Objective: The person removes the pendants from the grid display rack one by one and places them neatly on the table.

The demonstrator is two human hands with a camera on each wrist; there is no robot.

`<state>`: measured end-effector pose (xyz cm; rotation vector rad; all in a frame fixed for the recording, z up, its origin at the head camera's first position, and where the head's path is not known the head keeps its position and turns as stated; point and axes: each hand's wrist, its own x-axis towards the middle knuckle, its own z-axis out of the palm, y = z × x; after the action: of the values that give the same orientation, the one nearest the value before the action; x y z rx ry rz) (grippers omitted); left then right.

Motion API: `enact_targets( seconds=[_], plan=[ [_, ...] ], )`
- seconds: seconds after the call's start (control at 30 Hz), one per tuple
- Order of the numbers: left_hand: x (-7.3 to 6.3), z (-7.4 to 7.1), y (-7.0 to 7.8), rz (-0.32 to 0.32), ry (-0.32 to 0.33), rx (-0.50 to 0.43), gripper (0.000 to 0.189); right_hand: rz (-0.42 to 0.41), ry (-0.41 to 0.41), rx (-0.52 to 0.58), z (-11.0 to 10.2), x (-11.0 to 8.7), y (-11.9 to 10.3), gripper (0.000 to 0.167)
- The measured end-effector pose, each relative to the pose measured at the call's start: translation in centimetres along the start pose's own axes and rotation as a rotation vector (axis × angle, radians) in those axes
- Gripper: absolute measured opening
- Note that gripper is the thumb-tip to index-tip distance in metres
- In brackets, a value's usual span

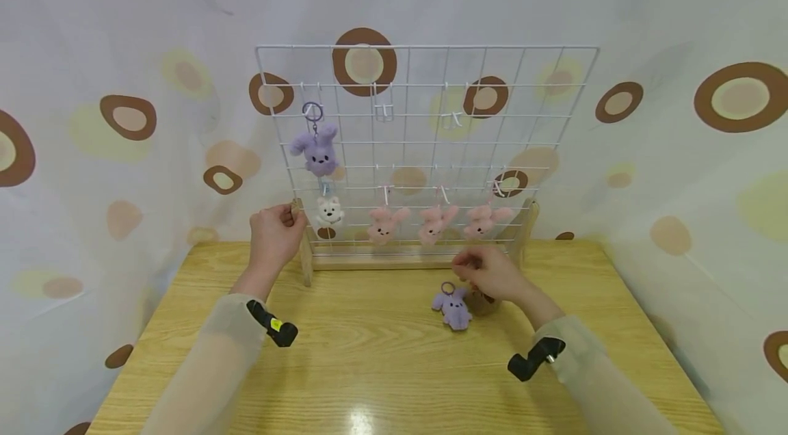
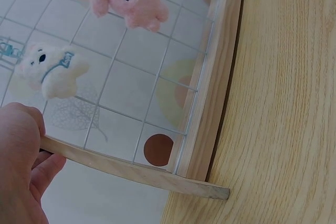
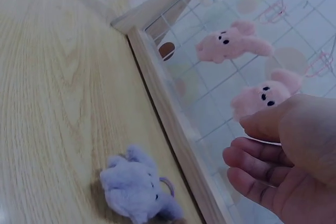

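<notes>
My left hand (image 1: 277,233) grips the upper end of the left wooden post (image 2: 131,170) of a white wire grid rack (image 1: 425,47), fingers on both sides of the wood. My right hand (image 1: 492,273) hovers above the table in front of the rack, its fingers loosely bent with nothing between them. Just left of it, a purple plush bunny keychain (image 1: 455,312) lies on the table with its ring toward the rack. Something brown, mostly hidden, shows beneath the right hand. Near the left hand a white plush bear keychain (image 2: 58,72) hangs from a hook.
Another purple bunny keychain (image 1: 319,154) hangs at the grid's upper left. Along the lower row hang pink bunny keychains (image 1: 388,224). Two upper hooks (image 1: 384,112) hold nothing. A patterned cloth (image 1: 665,24) surrounds the wooden table (image 1: 345,353).
</notes>
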<state>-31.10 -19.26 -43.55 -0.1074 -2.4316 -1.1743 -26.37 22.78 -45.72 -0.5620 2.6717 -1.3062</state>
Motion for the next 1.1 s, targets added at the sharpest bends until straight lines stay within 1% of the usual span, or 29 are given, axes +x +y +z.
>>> enact_targets(
  seconds=[0.2, 0.3, 0.5, 0.7, 0.9, 1.0, 1.1],
  plan=[
    [0.1, 0.0, -0.1, -0.011, -0.008, -0.010, 0.024, -0.014, -0.058, 0.021, -0.6, -0.2, -1.5, 0.021],
    [0.1, 0.0, -0.2, -0.007, -0.008, -0.010, 0.024, -0.039, -0.078, 0.021, -1.0, -0.2, -2.3, 0.019],
    [0.0, 0.0, -0.2, 0.011, -0.004, -0.006, 0.025, -0.094, -0.106, 0.067, -1.6, -0.1, -3.8, 0.020],
    [0.1, 0.0, -0.2, 0.007, -0.007, -0.010, 0.025, -0.112, -0.146, 0.097, -2.1, 0.1, -5.2, 0.021],
    [0.0, 0.0, -0.1, -0.007, -0.009, -0.009, 0.024, -0.173, -0.175, 0.100, -2.5, 0.5, -7.0, 0.020],
    [0.0, 0.0, -0.1, -0.012, -0.013, -0.011, 0.025, -0.185, -0.188, 0.099, -2.7, 0.6, -7.9, 0.022],
    [0.0, 0.0, 0.0, -0.012, -0.016, -0.016, 0.025, -0.175, -0.198, 0.112, -2.8, 0.8, -8.7, 0.022]
  ],
)
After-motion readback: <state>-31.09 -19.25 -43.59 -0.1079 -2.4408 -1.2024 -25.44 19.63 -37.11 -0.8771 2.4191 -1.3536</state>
